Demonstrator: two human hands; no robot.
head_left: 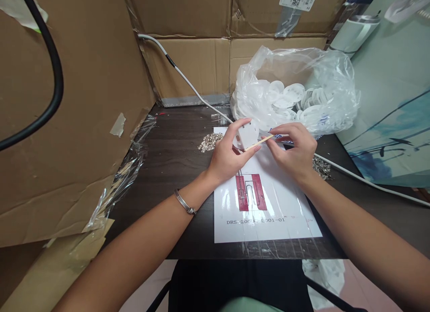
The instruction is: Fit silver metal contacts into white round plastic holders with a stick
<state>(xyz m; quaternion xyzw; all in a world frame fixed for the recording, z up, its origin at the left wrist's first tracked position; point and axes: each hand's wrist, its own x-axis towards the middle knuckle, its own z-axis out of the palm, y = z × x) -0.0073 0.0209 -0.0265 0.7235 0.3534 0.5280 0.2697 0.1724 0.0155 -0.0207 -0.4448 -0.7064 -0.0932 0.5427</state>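
Note:
Near the middle of the desk, my left hand (229,154) is closed around a white round disc (249,134) with small dark holes, gripping its edges between thumb and fingers. Across the disc's lower edge runs a thin pale-yellow strip (258,143), with my left thumb beside it. Its right end lies between the fingertips of my right hand (293,147), which are pinched together. Whether the strip is joined to the disc, I cannot tell. Below both hands is a white printed sheet (268,231) with a red-and-white diagram, under clear film.
Small metal parts lie in a pile (207,142) on the left and another pile (321,167) on the right. Behind stands a clear plastic bag (346,97) of white discs. A grey cable (191,86) crosses the desk. Cardboard walls (195,61) enclose the back and left.

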